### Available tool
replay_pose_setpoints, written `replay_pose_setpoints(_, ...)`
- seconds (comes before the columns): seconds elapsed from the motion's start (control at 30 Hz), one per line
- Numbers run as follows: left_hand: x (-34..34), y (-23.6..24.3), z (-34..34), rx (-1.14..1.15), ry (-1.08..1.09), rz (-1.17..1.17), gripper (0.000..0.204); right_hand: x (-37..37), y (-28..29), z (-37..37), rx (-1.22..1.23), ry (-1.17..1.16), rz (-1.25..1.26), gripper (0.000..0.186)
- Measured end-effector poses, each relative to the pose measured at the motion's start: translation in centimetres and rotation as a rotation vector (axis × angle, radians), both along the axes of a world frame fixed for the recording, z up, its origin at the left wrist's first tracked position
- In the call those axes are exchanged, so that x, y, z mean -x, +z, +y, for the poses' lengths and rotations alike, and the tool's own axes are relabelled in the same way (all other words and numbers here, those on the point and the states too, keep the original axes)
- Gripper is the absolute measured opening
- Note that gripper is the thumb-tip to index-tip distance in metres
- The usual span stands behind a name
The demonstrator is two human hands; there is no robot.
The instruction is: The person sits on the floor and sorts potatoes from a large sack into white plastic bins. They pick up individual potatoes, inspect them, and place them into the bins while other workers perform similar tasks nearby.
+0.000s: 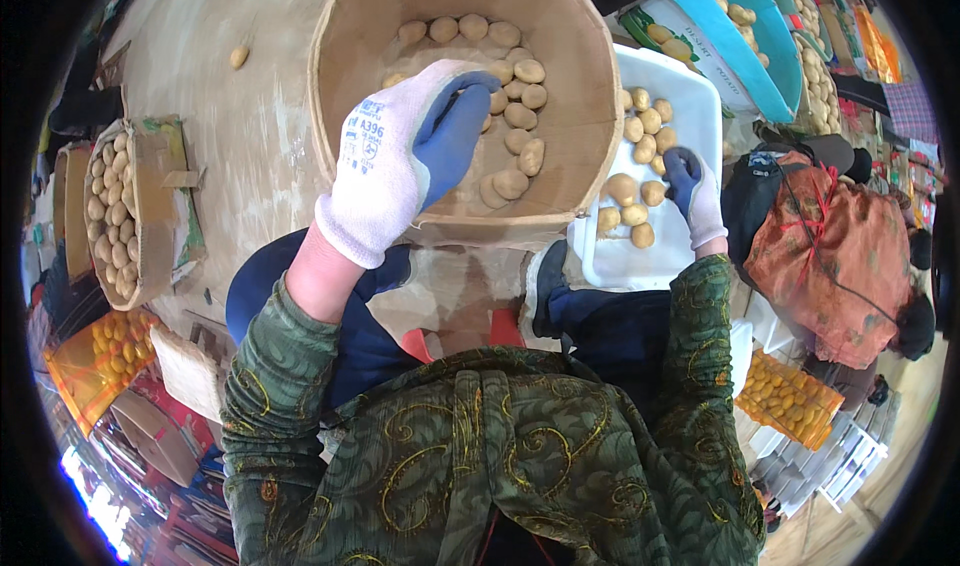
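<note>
My left hand [405, 151], in a white glove with blue palm, is over a large cardboard box [353, 36] holding several potatoes [519, 115]. Its fingers curl inward; whatever they hold, if anything, is hidden beside the potatoes behind it. My right hand [690, 188], gloved alike, is at the right side of a white plastic tub [640, 266] with several potatoes [643, 234]. Its fingers are bent beside a small potato; what is in them, if anything, I cannot make out.
A potato box [118, 216] stands at left, a loose potato [239, 57] above it. Orange net sacks [788, 398] lie low on both sides. A turquoise box [740, 56] stands at upper right. Someone in an orange patterned garment [822, 266] is close at right.
</note>
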State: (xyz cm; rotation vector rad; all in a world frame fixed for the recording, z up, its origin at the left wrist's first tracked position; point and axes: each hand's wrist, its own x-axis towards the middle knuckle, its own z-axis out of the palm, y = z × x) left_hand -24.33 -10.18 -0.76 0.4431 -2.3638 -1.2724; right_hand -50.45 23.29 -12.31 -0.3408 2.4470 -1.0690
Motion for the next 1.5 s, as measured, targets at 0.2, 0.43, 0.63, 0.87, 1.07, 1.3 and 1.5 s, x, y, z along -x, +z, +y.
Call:
replay_pose_setpoints(0.2,-0.7,-0.6,-0.6,0.082,-0.049,0.075,0.019,-6.8,-1.6,-14.9,0.161,0.682,0.065,0.028)
replay_pose_setpoints(0.43,-1.4,-0.2,-2.4,0.074,-0.032,0.028,0.021,-9.4,-21.3,-20.1,-0.867,1.635,0.249,0.035)
replay_pose_setpoints(0.63,-2.0,-1.3,-3.2,0.064,-0.056,0.016,0.026,-9.3,-25.3,-19.4,-0.870,1.718,0.233,0.040)
replay_pose_setpoints(0.87,-2.6,-1.0,-3.8,0.066,0.028,-0.018,0.019,-7.5,-13.5,-22.0,-0.043,1.131,-0.025,0.069)
replay_pose_setpoints(1.07,-2.2,-1.4,-2.8,0.136,0.019,-0.072,0.026,-10.0,2.6,-20.6,0.196,0.794,0.090,0.065)
replay_pose_setpoints(1.3,-0.7,-2.3,2.0,-0.032,-0.335,-0.246,0.070,-14.2,7.5,-14.9,0.200,0.642,0.354,0.066)
replay_pose_setpoints(1.5,0.0,-2.9,3.4,0.094,-0.404,-0.251,0.063,-16.1,8.9,-12.9,0.261,0.575,0.385,0.067)
